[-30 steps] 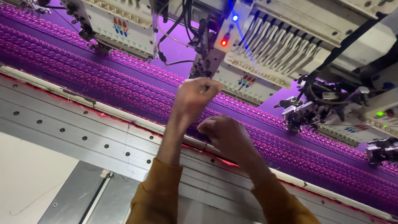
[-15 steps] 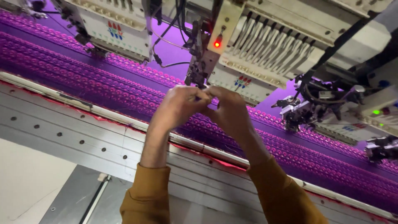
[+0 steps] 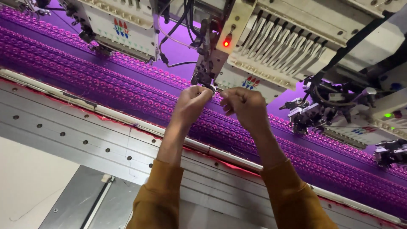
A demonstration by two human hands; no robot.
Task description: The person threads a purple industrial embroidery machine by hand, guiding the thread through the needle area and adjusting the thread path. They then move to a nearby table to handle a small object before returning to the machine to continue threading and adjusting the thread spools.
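My left hand (image 3: 191,103) and my right hand (image 3: 243,106) are raised side by side just under the needle area (image 3: 206,78) of an embroidery machine head (image 3: 250,55). Both have their fingertips pinched together near the needles, apparently on a fine thread that is too thin to make out. Purple fabric (image 3: 127,91) with rows of pink stitched pattern is stretched beneath the hands. A red lamp (image 3: 226,43) glows on the head above them. My sleeves are mustard brown.
A grey metal frame rail (image 3: 85,127) with bolt holes runs diagonally in front of the fabric. Another machine head (image 3: 123,29) stands to the left and further heads (image 3: 339,114) to the right, one with a green lamp (image 3: 387,115).
Both hands have risen from above the fabric to the needle area. The right hand came up from lower down to meet the left, fingertips now pinched close together.
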